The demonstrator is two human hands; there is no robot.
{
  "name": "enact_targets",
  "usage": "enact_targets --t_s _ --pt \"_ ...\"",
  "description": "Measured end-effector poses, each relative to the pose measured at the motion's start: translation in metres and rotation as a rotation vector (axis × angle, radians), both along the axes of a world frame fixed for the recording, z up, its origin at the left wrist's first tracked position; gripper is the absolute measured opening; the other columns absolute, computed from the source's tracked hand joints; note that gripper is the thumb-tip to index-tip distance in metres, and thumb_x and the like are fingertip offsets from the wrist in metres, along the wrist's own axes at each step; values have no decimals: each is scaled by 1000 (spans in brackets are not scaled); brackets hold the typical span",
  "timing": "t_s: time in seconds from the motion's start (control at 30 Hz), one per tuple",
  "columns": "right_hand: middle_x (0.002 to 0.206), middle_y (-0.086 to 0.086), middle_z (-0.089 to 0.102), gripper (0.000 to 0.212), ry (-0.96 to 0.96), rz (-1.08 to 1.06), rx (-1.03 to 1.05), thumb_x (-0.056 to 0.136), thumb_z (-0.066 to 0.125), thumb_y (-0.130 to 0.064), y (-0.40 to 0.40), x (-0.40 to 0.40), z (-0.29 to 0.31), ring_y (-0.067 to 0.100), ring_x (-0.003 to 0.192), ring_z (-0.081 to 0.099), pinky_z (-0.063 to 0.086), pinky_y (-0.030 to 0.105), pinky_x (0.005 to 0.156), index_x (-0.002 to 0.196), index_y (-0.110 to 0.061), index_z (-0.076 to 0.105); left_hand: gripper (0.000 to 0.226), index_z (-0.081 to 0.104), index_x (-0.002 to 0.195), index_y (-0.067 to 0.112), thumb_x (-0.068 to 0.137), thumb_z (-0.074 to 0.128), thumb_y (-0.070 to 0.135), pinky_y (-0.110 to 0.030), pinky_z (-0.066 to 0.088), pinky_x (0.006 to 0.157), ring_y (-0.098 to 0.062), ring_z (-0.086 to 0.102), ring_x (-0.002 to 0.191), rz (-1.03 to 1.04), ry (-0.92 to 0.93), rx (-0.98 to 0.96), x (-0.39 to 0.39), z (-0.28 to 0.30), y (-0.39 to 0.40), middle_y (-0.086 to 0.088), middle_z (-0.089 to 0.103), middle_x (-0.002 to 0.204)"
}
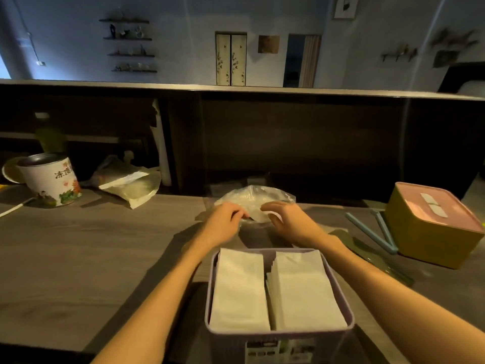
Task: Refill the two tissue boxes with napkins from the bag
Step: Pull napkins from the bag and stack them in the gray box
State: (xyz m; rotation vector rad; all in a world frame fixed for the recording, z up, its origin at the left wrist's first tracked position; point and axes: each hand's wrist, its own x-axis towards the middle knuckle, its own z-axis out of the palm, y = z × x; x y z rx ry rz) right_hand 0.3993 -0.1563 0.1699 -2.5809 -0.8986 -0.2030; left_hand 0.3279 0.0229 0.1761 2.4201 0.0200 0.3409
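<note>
A clear plastic bag (252,199) lies on the wooden counter, straight ahead of me. My left hand (225,222) pinches its near edge with curled fingers. My right hand (284,219) curls over the bag's right side and touches it. Close to me stands an open lilac tissue box (343,306) holding two stacks of white napkins (241,290). A second tissue box (420,232), yellow with a pink lid on it, sits at the right; napkin paper shows in the lid's slot.
Blue-grey sealing clips (372,232) lie left of the yellow box. A white printed tin (49,179) and a pale paper-and-plastic pouch (131,185) sit at the left back. A dark shelf unit rises behind the counter.
</note>
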Motion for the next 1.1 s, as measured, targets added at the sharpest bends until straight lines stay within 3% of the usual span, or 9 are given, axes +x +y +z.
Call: enact_targets --t_s 0.1,0.17,0.27,0.33,0.47,0.63,0.87,0.97,1.1 --pt "146 3 58 39 -91 -21 64 104 54 -18 9 17 -12 19 134 54 41 32 112 143 -17 58 27 61 127 17 105 46 18 -28 53 91 -15 61 105 86 1 -88 30 -17 -7 -6 64 116" --pt "144 3 59 45 -81 -63 113 101 60 -29 14 26 -19 20 131 57 46 33 108 145 -19 54 35 54 137 19 103 47 14 -40 56 92 -23 62 105 153 12 -97 41 -23 -9 -11 61 121" --pt "149 0 54 80 30 -154 86 84 71 -63 23 35 -32 22 132 55 48 42 109 150 -25 45 47 43 148 22 103 48 13 -33 56 80 -20 61 97 183 -23 -166 46 -32 -6 -12 60 123" --pt "150 0 53 90 47 -210 95 78 68 -74 28 40 -41 22 133 53 47 45 110 150 -27 44 47 42 149 22 103 48 14 -24 49 69 -15 58 89 166 -47 -170 46 -36 -4 -11 61 121" --pt "141 2 59 60 -103 -231 101 91 64 -58 32 43 -49 23 126 56 48 46 106 142 -27 56 42 45 146 22 104 46 14 -19 44 62 -10 59 82 144 -85 -175 49 -41 0 -8 61 120" --pt "125 3 65 36 -167 -154 92 96 63 -36 26 41 -46 25 116 58 50 46 97 130 -25 65 38 47 142 25 104 47 18 -32 58 83 -17 64 101 168 -72 -245 54 -46 7 -7 62 122" --pt "101 -14 70 21 87 -47 421 97 67 -33 5 29 -27 -2 88 64 48 9 73 116 -24 70 38 47 141 26 104 47 16 -26 57 76 -18 63 102 143 -78 -272 52 -46 12 -7 57 129" --pt "95 -11 71 17 187 -61 598 97 66 -36 -2 22 -14 2 84 69 56 17 69 111 -25 68 37 47 140 25 104 48 18 -26 56 76 -15 63 103 159 -77 -257 52 -44 12 -7 57 130" --pt "95 -2 74 15 350 -96 963 98 65 -37 -8 9 9 16 88 74 60 24 66 108 -27 69 41 43 145 18 105 48 21 -41 56 92 -21 61 113 178 -27 -234 47 -39 12 -8 54 135"
